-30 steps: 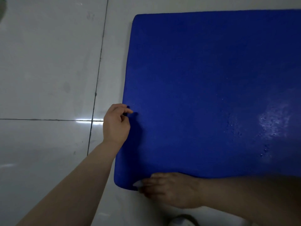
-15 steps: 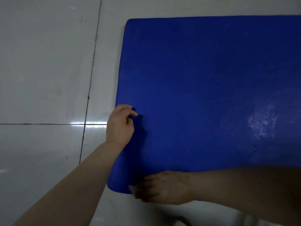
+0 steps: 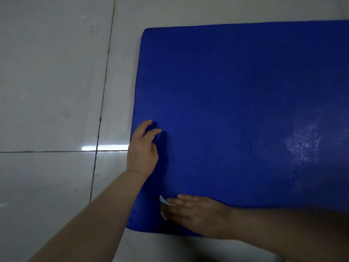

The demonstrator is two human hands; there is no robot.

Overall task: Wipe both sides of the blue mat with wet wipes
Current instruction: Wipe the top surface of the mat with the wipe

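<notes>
Head camera, looking down, shows us both bare arms reaching onto the blue mat (image 3: 236, 110), which lies flat on the tiled floor (image 3: 51, 82) and fills the right and centre of our view, running off the right edge.

Our left hand (image 3: 142, 150) comes in from the lower left, forearm angled up across the tiles, and sits at the mat's left edge about midway along it. Its fingers (image 3: 154, 131) are loosely extended and relaxed over the mat surface, grasping nothing; the thumb points away from us along the edge. We cannot tell how firmly the hand presses down.

Our right hand (image 3: 198, 214) enters from the lower right, forearm lying across the mat's near edge and hiding part of it. The hand lies palm down near the mat's near-left corner, its fingers flattened over a white wet wipe (image 3: 164, 202). Only a small corner of the wipe shows beyond the fingertips; the rest is hidden under the hand, which is in shadow and somewhat blurred.

To the right, a patch of the mat glistens with wet streaks and droplets (image 3: 302, 144). Dark grout lines (image 3: 103, 103) cross the glossy pale tiles to the left, and a bright reflection (image 3: 105, 148) sits just beside the left wrist.
</notes>
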